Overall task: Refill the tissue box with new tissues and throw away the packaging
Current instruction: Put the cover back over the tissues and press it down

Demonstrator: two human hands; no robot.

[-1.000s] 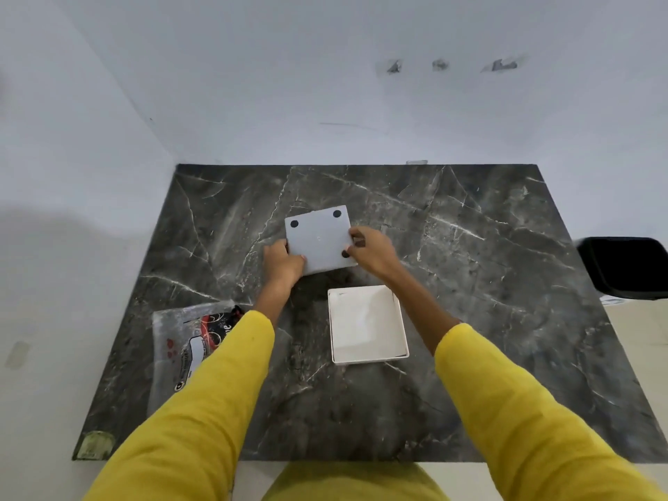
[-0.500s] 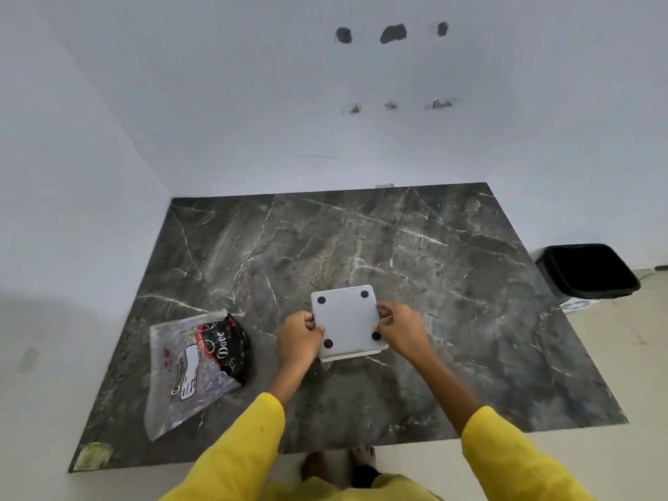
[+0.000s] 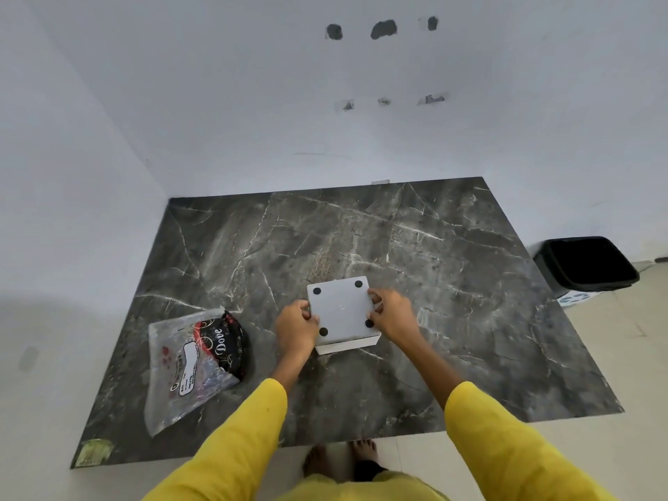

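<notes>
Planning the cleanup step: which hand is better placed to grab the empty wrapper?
Left. The left hand is on the box side nearest the wrapper; the right hand would have to cross over the box.

1. A plain room in a home, by the look of it: bare white painted walls (image 3: 217,103) with patched, scuffed holes (image 3: 383,30).
2. A dark grey marble-patterned tabletop (image 3: 452,283) fills the corner.
3. A black plastic waste bin (image 3: 585,265) stands on the pale tiled floor (image 3: 621,338).
</notes>
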